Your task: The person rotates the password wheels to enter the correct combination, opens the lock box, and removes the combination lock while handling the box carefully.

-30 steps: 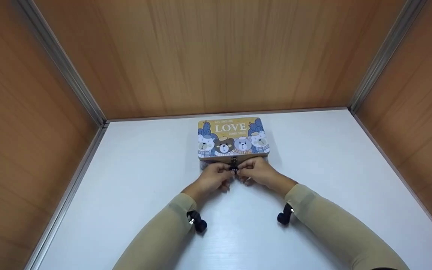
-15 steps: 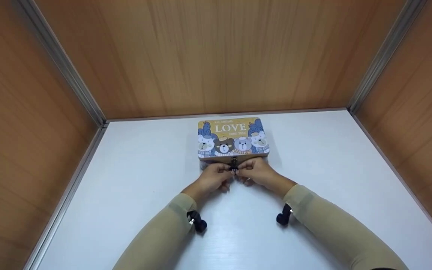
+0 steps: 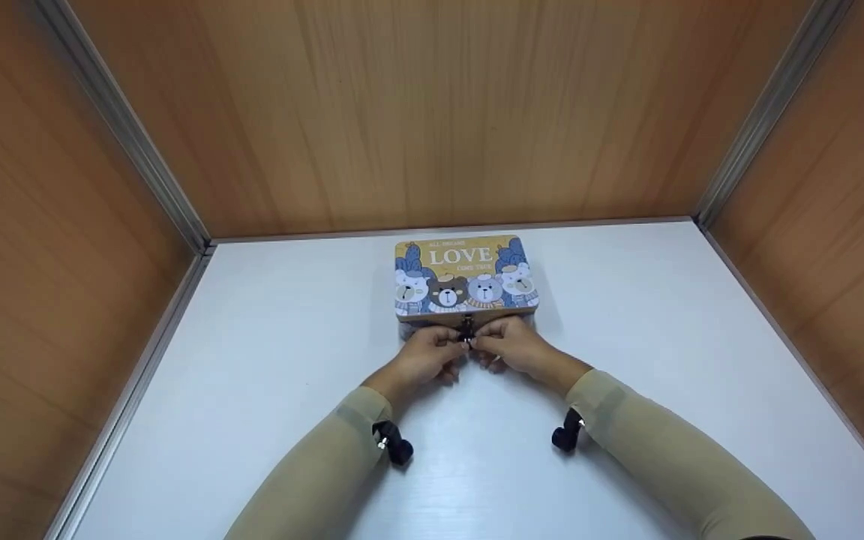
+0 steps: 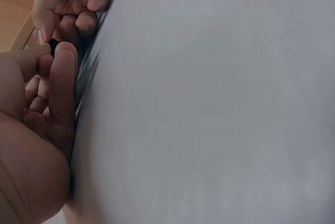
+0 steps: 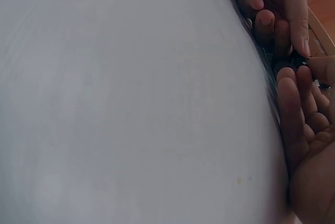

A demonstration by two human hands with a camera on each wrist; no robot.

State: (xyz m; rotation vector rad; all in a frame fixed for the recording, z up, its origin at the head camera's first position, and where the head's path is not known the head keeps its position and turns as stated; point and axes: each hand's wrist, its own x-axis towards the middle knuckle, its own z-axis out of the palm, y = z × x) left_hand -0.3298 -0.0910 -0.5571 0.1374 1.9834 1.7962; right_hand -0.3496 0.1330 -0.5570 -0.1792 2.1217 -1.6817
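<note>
A tin box point(image 3: 469, 289) with bears and the word LOVE on its closed lid stands on the white table in the head view. At the middle of its front is a dark clasp point(image 3: 468, 322), with a small black lock point(image 3: 466, 338) at its lower end. My left hand point(image 3: 424, 355) pinches the lock from the left between thumb and forefinger. From the right, my right hand point(image 3: 516, 346) pinches it too, fingertips almost meeting. In the right wrist view the black lock point(image 5: 299, 60) shows between the fingers, mostly hidden.
The white table point(image 3: 297, 315) runs to a wood-grain back panel point(image 3: 447, 120). More wood panels with grey metal corner rails point(image 3: 132, 127) stand at left and right. The box is near the back edge.
Both hands stay at the front of the box. The right hand and wrist shift very slightly to the left; the box and its lid stay put.
</note>
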